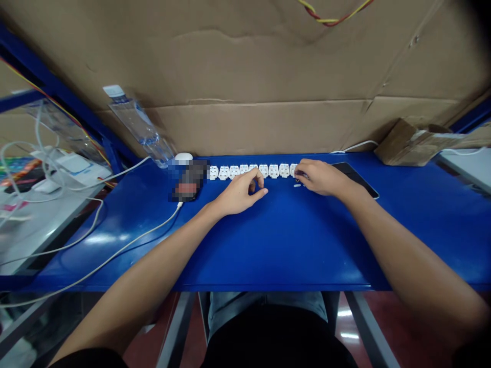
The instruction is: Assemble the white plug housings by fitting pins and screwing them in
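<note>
Blue metal tabletop (291, 245) is stretching out in front of me, and I am working near its far edge, where a row of white plastic blocks (257, 171) is sitting side by side in front of a cardboard backing (230, 61). My left hand (240, 193) is hovering just in front of the row's middle, its fingers (258, 176) curling loosely, with thumb and forefinger apart and nothing visible between them. My right hand (320, 177) is reaching the row's right end, its fingertips (299, 174) bunching together right beside the last block; I cannot tell whether they are clamped on anything. Small white pieces (297, 185) are lying on the tabletop just below those fingertips, and a black tablet (355, 179) is lying partly under my right hand.

Toward the left end of the row, a blurred dark object (190, 180) is lying beside a white computer mouse (183, 157). A clear plastic water bottle (140, 128) is leaning tilted against the cardboard behind them. A white cable (115, 255) is running from the blurred object across the tabletop and past its near left corner. A torn cardboard piece (408, 145) is sitting at the far right corner, while red and yellow wires (333, 18) are crossing the top of the cardboard.
</note>
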Available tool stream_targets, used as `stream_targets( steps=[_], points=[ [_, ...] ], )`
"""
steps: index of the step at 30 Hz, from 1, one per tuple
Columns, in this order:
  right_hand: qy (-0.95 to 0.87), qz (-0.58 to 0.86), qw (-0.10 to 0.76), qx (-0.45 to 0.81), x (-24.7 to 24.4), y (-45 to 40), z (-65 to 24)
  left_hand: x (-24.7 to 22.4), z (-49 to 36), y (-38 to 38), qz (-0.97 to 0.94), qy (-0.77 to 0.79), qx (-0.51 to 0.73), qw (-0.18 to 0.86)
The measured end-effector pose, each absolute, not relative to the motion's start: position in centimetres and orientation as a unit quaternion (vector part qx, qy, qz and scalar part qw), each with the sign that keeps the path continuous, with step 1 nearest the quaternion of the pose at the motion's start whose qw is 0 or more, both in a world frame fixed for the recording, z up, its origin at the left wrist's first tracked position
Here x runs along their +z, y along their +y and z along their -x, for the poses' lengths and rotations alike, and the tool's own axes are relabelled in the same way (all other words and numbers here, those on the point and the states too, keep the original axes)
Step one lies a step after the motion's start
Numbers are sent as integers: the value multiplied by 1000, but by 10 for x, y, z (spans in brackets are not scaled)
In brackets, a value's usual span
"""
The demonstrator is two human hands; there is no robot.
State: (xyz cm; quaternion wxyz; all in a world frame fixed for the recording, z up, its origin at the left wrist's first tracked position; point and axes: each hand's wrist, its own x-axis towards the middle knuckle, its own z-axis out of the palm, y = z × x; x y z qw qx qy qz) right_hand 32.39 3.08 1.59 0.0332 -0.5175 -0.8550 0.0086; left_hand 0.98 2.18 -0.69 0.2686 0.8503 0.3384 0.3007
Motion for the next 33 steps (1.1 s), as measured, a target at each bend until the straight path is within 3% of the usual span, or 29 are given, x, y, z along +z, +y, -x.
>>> stream_targets(
  steps=[5, 10, 20, 23, 31, 33],
  points=[
    [-829, 557, 0, -38, 21, 26, -316, -7, -10, 21, -852, 335, 299, 269],
    [-819, 565, 48, -84, 40, 10, -308, -9, -10, 22, -854, 331, 312, 253],
    [-905, 423, -34, -6, 35, -37, -245, -8, -6, 23, -881, 279, 273, 268],
    [-915, 393, 51, 80, 30, -29, -252, -9, -6, 23, -886, 269, 264, 271],
    [-739, 383, 482, 274, 35, 9, -300, -12, -7, 23, -887, 273, 263, 264],
    [-698, 362, 541, 300, 30, 15, -303, -12, -7, 23, -888, 276, 257, 263]
  ],
)
